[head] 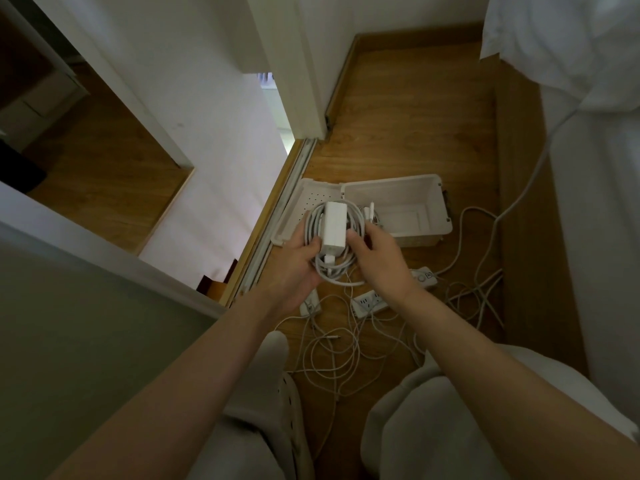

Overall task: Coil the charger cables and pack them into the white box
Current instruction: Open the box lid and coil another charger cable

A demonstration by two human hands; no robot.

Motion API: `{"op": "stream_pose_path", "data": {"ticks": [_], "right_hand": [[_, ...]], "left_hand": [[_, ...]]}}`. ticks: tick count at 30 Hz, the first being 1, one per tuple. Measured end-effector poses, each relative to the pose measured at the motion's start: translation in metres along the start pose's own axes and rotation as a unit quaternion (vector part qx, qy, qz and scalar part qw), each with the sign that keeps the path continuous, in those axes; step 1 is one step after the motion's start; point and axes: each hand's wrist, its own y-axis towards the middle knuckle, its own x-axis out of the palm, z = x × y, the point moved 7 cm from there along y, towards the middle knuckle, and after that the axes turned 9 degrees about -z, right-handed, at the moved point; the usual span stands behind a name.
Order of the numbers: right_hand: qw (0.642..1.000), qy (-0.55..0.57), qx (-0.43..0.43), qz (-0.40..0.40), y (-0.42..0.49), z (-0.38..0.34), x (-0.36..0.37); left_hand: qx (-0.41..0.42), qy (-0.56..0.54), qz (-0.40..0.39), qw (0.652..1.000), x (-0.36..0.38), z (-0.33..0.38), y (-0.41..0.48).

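A wooden floor (408, 109) ran between white walls and a sliding-door track, with white bedding (561, 43) hanging over the right side. On the floor by the track sat the white box (429, 199), open, its perforated lid (313, 199) folded out flat to the left. The far and right inner walls and part of the bottom showed pale. The hands hid the near left end of the box, so what lay there could not be told. Both hands held a coiled cable (334, 273) above the lid and the box's near left corner, with a white charger brick (335, 226) lying across the loops. The left hand (298, 263) cupped and gripped the coil from beneath, and the right hand (379, 254) clasped its right side, thumb on the brick. Nearer the person, two power strips (367, 301) and a tangle of loose cables (346, 351) lay spread on the floor.
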Motion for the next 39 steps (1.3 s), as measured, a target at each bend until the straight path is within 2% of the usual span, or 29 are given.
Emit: {"op": "stream_pose_path", "data": {"ticks": [2, 5, 10, 13, 16, 19, 21, 23, 25, 27, 30, 35, 39], "right_hand": [[1.000, 0.024, 0.006, -0.001, -0.001, 0.000, 0.000], [0.998, 0.058, 0.006, -0.022, -0.005, -0.001, 0.004], [0.998, 0.049, 0.007, -0.023, -0.007, 0.001, 0.007], [0.999, 0.024, -0.002, -0.025, -0.010, 0.004, 0.013], [1.000, 0.014, -0.009, -0.022, -0.012, 0.005, 0.019], [0.999, 0.020, -0.014, -0.033, -0.013, 0.003, 0.026], [0.999, 0.017, -0.014, -0.049, -0.014, 0.000, 0.033], [0.998, 0.024, -0.016, -0.052, -0.014, -0.002, 0.037], [0.998, 0.039, -0.021, -0.044, -0.013, -0.003, 0.035], [0.998, 0.049, -0.027, -0.037, -0.013, -0.003, 0.030], [0.997, 0.051, -0.039, -0.042, -0.014, -0.003, 0.026], [0.995, 0.067, -0.031, -0.066, -0.012, -0.004, 0.025], [0.995, 0.041, -0.029, -0.091, -0.014, -0.007, 0.027]], "left_hand": [[0.020, 0.066, 0.022, 0.997, 0.003, 0.002, -0.002], [0.040, 0.214, 0.064, 0.974, 0.002, 0.003, -0.003], [-0.009, 0.261, 0.085, 0.961, -0.004, -0.002, -0.003], [-0.035, 0.299, 0.124, 0.945, -0.009, -0.004, -0.006], [-0.033, 0.272, 0.148, 0.950, -0.010, -0.005, -0.007], [-0.013, 0.112, 0.209, 0.971, -0.016, -0.009, -0.011], [-0.002, 0.048, 0.266, 0.963, -0.020, -0.014, -0.016], [0.015, 0.051, 0.288, 0.956, -0.021, -0.015, -0.017], [0.033, 0.063, 0.267, 0.961, -0.019, -0.015, -0.013], [0.035, 0.075, 0.213, 0.974, -0.011, -0.014, -0.009], [0.031, 0.167, 0.154, 0.973, 0.001, -0.010, -0.006], [0.033, 0.261, 0.144, 0.954, 0.001, 0.000, -0.004], [0.010, 0.267, 0.130, 0.955, -0.006, 0.001, -0.001]]}}
